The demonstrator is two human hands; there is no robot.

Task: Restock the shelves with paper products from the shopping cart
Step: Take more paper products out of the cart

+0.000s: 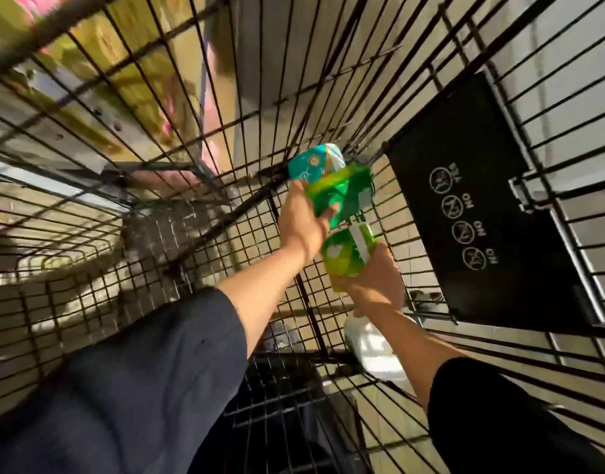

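Head view, looking down into the black wire shopping cart point(328, 278).

Both arms reach into the basket. Left hand point(302, 222): grip curled round two soft plastic-wrapped paper packs held together, a teal pack point(314, 162) lying farther from the body and a bright green pack point(342, 191) against it, thumb pressed on the green wrap. Both packs sit just above the cart's wire floor, near the front corner of the basket.

Right hand point(374, 278): grip closed round the lower end of a second green-and-white plastic-wrapped pack point(348, 254), which stands roughly upright, long axis pointing away from the body. Its top end touches or nearly touches the left hand's green pack; cannot tell which.

A black plastic child-seat flap with white warning pictograms point(472, 213) lies against the cart wall to the right. A white plastic-wrapped item point(372, 347) shows below the right forearm, through or under the wires; placement unclear.

Judgement: the lift-out step is in hand. The shelf is blurred at upper left, so the left hand's load looks nearer it; packs must rise clear of the basket wall first.
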